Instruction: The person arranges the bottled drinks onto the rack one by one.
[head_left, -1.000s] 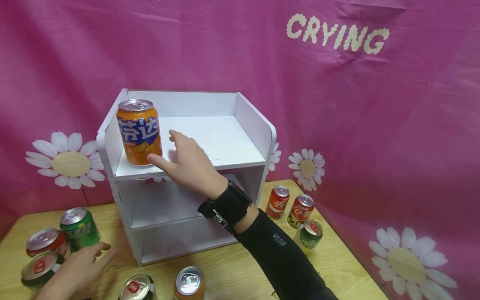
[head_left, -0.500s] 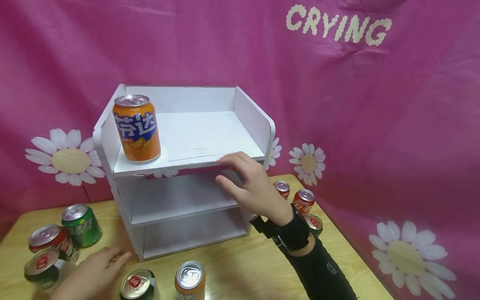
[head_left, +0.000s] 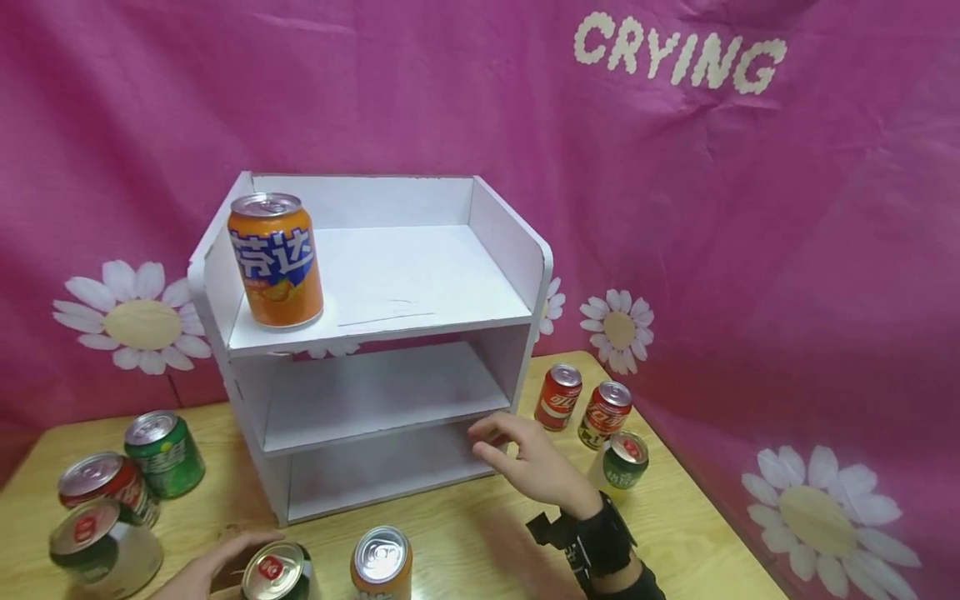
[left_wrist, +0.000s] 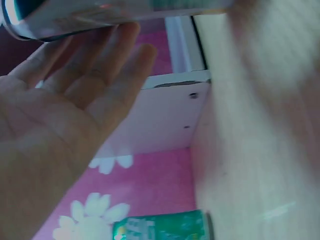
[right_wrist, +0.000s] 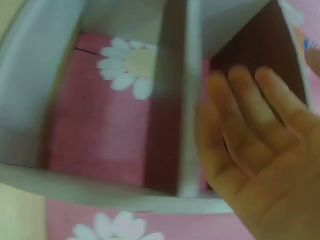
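My left hand (head_left: 198, 575) is at the front of the table, right beside a green-and-white soda can (head_left: 276, 571). In the left wrist view its fingers (left_wrist: 122, 85) are extended toward that can (left_wrist: 100, 15), with fingertips right at the can's side. My right hand (head_left: 536, 467) hovers with loosely bent fingers before the right side of a white shelf (head_left: 420, 275); nothing is in it. The right wrist view shows its palm (right_wrist: 270, 155) in front of the shelf compartments. An orange soda can (head_left: 277, 275) stands upright at the top shelf's left end.
Another orange can (head_left: 381, 558) stands at the front middle. On the left are a green can (head_left: 165, 458), a red can (head_left: 105, 483) and a green-and-white can (head_left: 105, 546). Two red cans (head_left: 558, 400) and a green-topped can (head_left: 622, 462) stand on the right.
My right hand has left the orange can's side on the top shelf and moved right and down. My left hand has shifted right, from the left-hand cans to the front green-and-white can.
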